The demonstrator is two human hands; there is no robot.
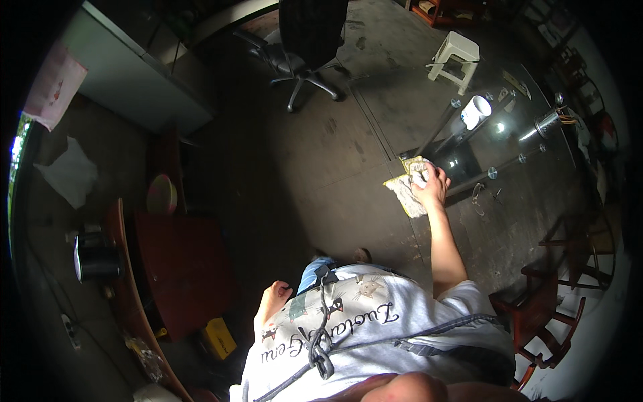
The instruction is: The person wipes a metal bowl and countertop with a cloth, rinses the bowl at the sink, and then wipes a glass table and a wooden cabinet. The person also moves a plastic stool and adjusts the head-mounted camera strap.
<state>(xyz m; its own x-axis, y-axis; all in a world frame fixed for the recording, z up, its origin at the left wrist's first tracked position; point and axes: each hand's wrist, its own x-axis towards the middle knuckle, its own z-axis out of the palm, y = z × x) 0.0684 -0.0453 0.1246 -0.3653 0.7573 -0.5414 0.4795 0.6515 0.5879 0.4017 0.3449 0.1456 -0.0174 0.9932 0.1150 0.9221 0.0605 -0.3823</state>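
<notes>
My right hand [433,186] presses down on a crumpled white and yellow cloth [409,197] at the near left edge of a glass table [532,191]. Farther along the glass stands a white cup [475,112], and to its right is a shiny metal holder [547,122] with thin sticks in it. A pair of glasses or a similar thin-framed item [477,199] lies right of my hand. My left hand [278,294] hangs beside my apron [326,306] with its fingers curled; whether it holds anything is unclear.
A white plastic stool [456,54] stands beyond the table, and a black wheeled office chair [311,35] at the top. Wooden chairs [540,311] are at the lower right. On the left are a wooden desk [123,281], a dark pot-like container [98,262] and a yellow box [220,338].
</notes>
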